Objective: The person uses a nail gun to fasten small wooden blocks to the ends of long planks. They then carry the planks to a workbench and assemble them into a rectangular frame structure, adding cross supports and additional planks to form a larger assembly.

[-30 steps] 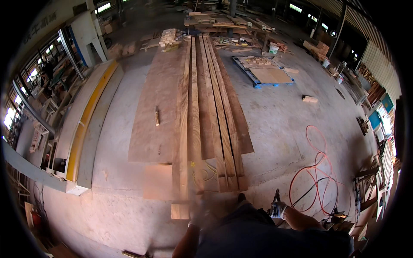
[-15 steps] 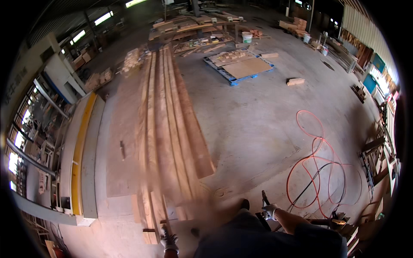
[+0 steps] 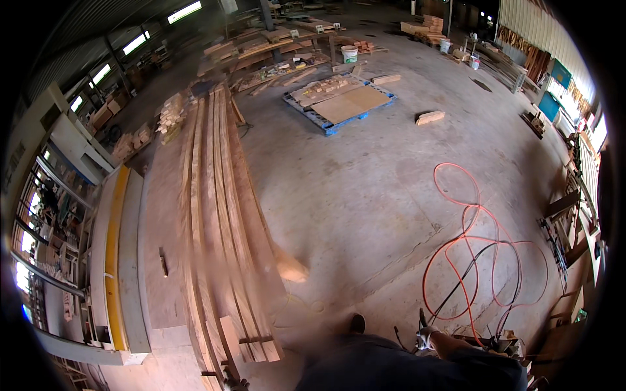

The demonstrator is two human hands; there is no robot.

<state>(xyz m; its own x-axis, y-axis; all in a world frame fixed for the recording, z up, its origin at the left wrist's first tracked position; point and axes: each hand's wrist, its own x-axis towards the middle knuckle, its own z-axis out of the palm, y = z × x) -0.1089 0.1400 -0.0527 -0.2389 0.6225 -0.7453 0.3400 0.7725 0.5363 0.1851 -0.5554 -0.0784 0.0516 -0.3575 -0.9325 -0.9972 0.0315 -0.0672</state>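
Long wooden boards run away from me on the left, stacked side by side on a wide brown sheet. My left hand, gloved, is at the lower edge of the view, closed at the near end of one board; the frame cuts off much of it. On my right side, my gloved right hand is closed around a slim dark tool that points up and away from the boards. Its exact kind does not show.
A red hose lies looped on the floor to the right. Ahead stands a blue pallet with sheets and wood pieces on it. A loose wood block is nearby. At left is a machine with a yellow edge.
My view has turned, so the boards sit farther left. The left hand has dropped toward the lower edge with the board's end. My right hand still holds the dark tool.
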